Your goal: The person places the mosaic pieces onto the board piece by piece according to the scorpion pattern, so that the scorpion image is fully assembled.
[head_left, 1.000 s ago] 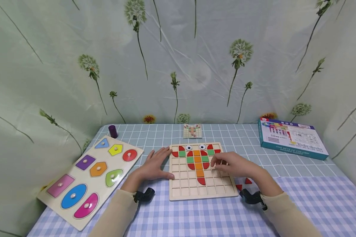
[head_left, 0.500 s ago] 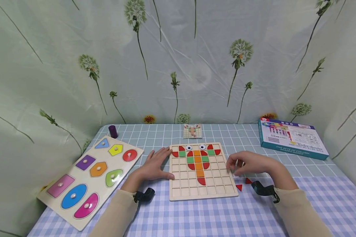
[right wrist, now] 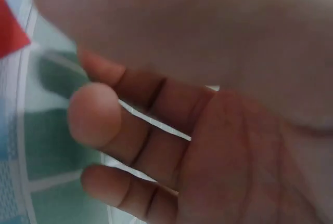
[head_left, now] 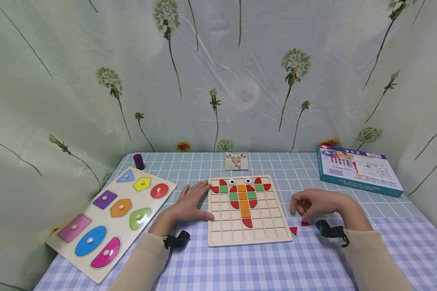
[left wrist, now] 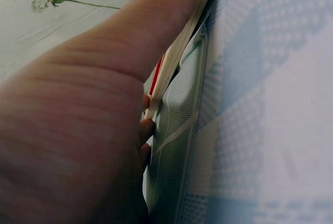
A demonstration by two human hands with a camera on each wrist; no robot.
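My left hand (head_left: 191, 203) lies along the left edge of a wooden grid board (head_left: 223, 232), its fingers extended and thumb at the rim. On the board, red, green and orange tiles (head_left: 245, 203) and two eye tiles form a figure. Right of the board, my right hand (head_left: 318, 203) hovers with loosely bent fingers, nothing between them. Just below its fingertips lies a red triangle tile (head_left: 305, 223), partly covered by the hand in the head view. Another red triangle (head_left: 293, 230) sits by the board's lower right corner. In the right wrist view a red tile (right wrist: 9, 29) shows beside the thumb.
A knob puzzle board (head_left: 131, 238) with coloured shapes lies at the left. Behind it stands a dark purple cylinder (head_left: 138, 161). A small picture card (head_left: 236, 161) is beyond the grid board, and a teal-edged box (head_left: 358, 169) lies at the back right.
My right hand has moved from over the board's right side out to the right, then down toward the red triangles. The left hand and the board have stayed put.
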